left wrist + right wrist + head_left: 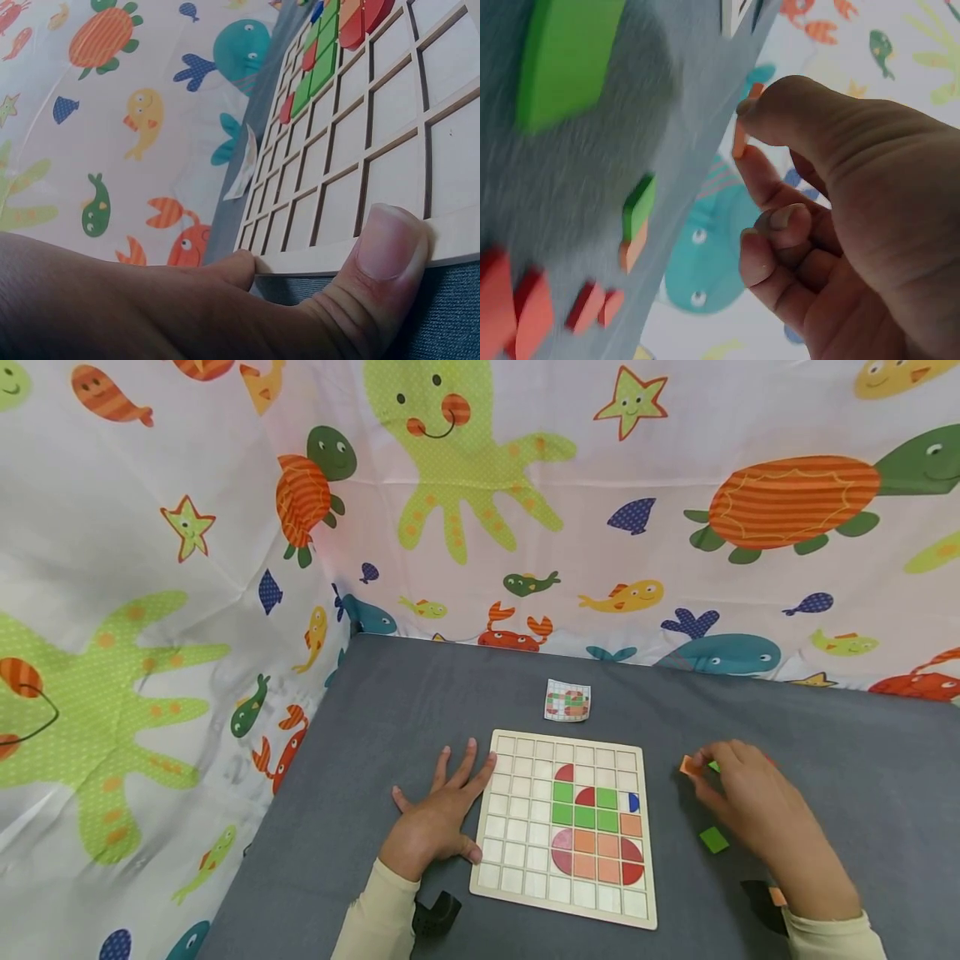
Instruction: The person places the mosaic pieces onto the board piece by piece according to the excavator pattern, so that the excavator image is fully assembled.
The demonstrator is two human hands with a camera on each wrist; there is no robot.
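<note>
A square wooden grid board [517, 860] holds green, orange, red, pink and blue tiles toward its right side. My left hand [438, 822] lies at the board's left edge with fingers spread. Its thumb [390, 244] rests on the wooden rim in the left wrist view. To the right of the board, my right hand [765, 810] pinches a small orange tile [740, 140] between thumb and index finger, the other fingers curling loosely. Beneath that hand a green tile [714, 840] lies on the grey cloth.
Behind the board lies a small printed card [567, 701] with a coloured grid pattern. Several loose red tiles [531, 311], plus a green tile [638, 204] touching an orange one, lie on the cloth. A curtain [465, 602] with sea animals borders the table's back and left.
</note>
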